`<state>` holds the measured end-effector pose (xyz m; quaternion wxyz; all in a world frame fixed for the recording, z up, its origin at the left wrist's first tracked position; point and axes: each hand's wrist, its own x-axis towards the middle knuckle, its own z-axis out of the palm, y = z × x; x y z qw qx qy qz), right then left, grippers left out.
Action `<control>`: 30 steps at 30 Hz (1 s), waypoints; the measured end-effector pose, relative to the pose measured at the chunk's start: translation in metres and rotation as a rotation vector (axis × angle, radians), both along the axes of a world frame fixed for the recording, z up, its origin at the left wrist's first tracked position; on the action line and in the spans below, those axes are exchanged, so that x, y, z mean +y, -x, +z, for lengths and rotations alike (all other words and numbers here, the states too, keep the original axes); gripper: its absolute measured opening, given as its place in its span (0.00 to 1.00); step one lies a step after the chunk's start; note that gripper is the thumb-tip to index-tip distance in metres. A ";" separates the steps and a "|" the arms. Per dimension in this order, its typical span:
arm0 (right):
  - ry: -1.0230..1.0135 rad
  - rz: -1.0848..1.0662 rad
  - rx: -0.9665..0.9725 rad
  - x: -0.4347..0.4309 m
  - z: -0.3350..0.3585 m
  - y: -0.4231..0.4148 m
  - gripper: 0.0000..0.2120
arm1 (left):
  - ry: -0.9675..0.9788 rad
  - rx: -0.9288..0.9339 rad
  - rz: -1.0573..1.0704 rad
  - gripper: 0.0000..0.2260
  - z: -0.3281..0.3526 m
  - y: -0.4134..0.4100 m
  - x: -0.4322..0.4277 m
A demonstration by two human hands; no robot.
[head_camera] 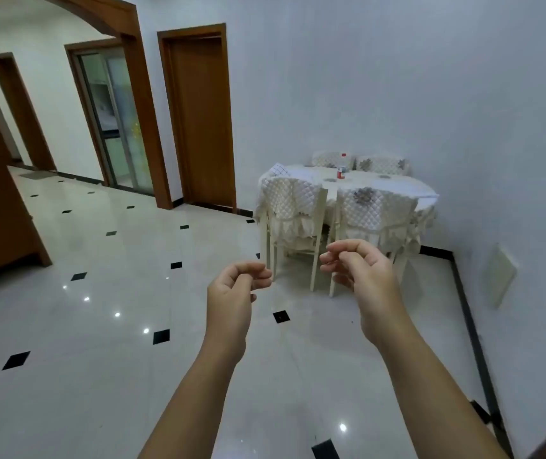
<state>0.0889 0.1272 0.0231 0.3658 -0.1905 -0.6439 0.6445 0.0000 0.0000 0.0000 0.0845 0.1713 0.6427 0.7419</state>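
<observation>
The cream wooden chair with a quilted fabric cover (pixel 289 207) stands just right of the frame's centre. Beside it on the right is a matching cream chair with a grey flower patch (pixel 375 210). Your left hand (pixel 235 286) hovers below the first chair, fingers curled in to the thumb and holding nothing. Your right hand (pixel 361 273) overlaps the second chair's lower edge, curled the same way and also empty. Both chairs are pushed in at the round table under a cream tablecloth (pixel 397 190), where a red-capped clear bottle (pixel 342 167) stands upright. A brown wooden door (pixel 203 120) sits upper centre, and the glossy white tiled floor (pixel 99 326) fills the lower frame.
</observation>
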 end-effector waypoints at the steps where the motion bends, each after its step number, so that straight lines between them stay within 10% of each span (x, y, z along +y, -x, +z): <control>1: -0.007 -0.012 0.004 0.013 0.002 0.015 0.14 | -0.004 0.000 0.010 0.15 0.002 0.015 0.013; 30: 0.037 0.088 -0.083 0.148 -0.013 0.632 0.13 | -0.006 -0.078 0.157 0.14 -0.008 0.609 0.142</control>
